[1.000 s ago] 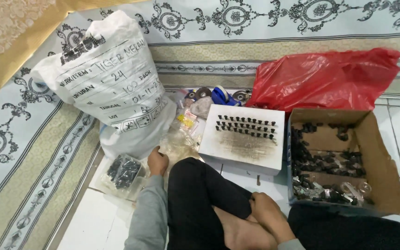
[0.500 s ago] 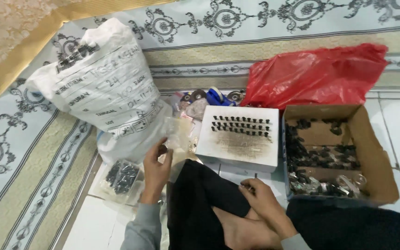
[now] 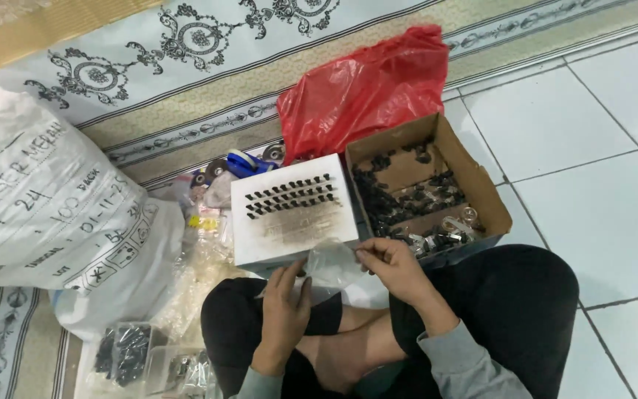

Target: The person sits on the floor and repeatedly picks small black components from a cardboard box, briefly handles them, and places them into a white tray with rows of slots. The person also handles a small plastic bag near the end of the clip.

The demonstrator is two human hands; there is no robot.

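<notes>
Fingers of both the left hand (image 3: 283, 314) and right hand (image 3: 396, 267) pinched a small clear plastic bag (image 3: 331, 264); the cardboard box (image 3: 481, 193) behind held dark small parts (image 3: 385, 207).

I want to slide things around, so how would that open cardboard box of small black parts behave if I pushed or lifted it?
The cardboard box would probably feel heavy for its size, since many small black parts cover its bottom. Its thin walls and open flaps look soft, so it may sag or buckle if lifted by one edge. On the smooth white tile floor it should slide readily, and the loose parts would likely shift inside.
</notes>
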